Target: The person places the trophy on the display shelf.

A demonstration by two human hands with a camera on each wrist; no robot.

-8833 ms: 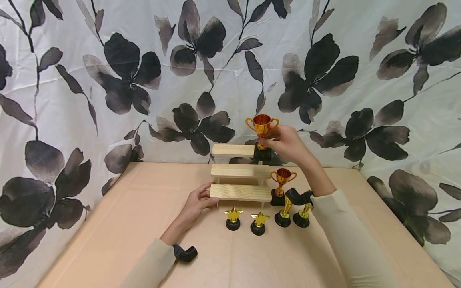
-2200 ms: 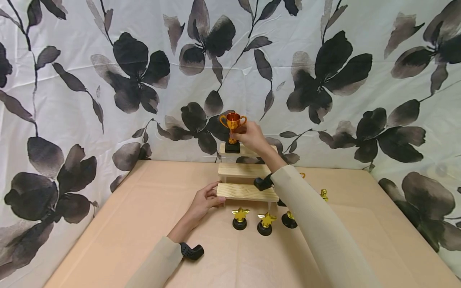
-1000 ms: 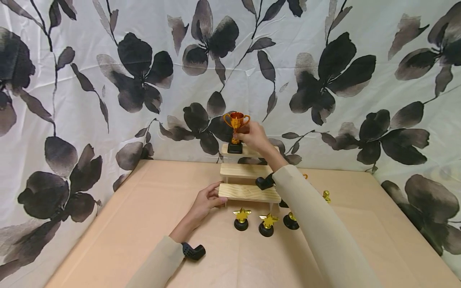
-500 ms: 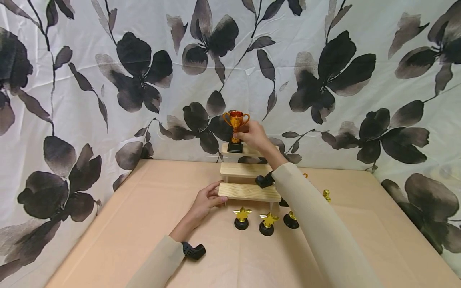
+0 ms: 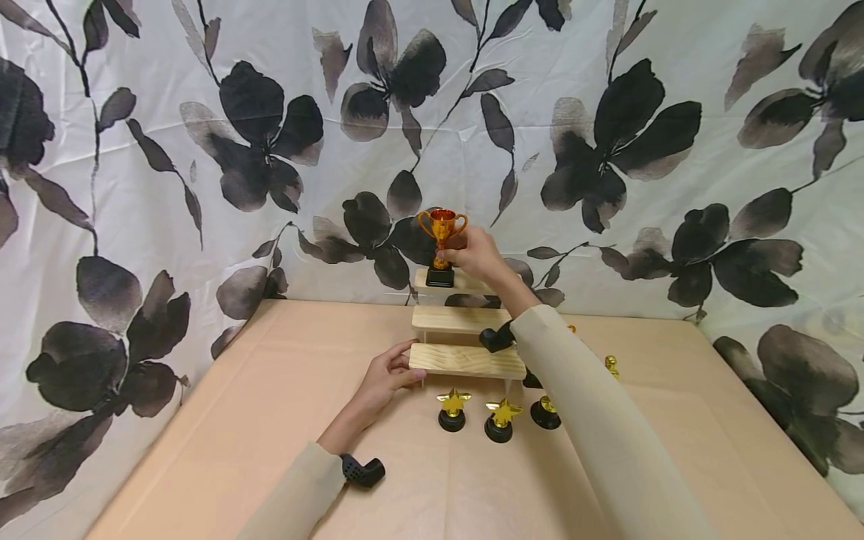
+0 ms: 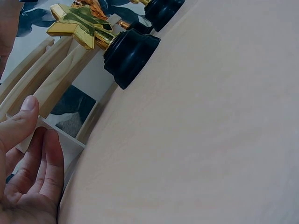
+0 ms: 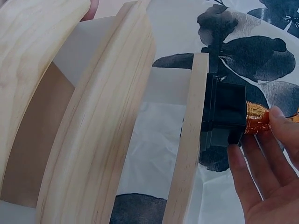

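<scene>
Floral cloth (image 5: 499, 187) hangs behind; my left hand (image 5: 379, 384) grips the wooden stand (image 5: 466, 360), my right hand (image 5: 476, 252) pinches the cup trophy (image 5: 442, 231); a snagged finger on release could topple it.

There's plenty of open surface (image 5: 270, 405) over to the left, right up to the left hand (image 5: 379, 384), which blocks that end of the lowest board (image 5: 466, 360). A star trophy (image 5: 453, 405) and its twin (image 5: 502, 415) stand in front, a narrow gap between them. The right sleeve (image 5: 607, 420) bars the right side. The middle board (image 5: 448, 319) lies free toward its left end; above, the right hand (image 5: 476, 255) and cup trophy (image 5: 442, 232) crowd the top board (image 5: 468, 284).
</scene>
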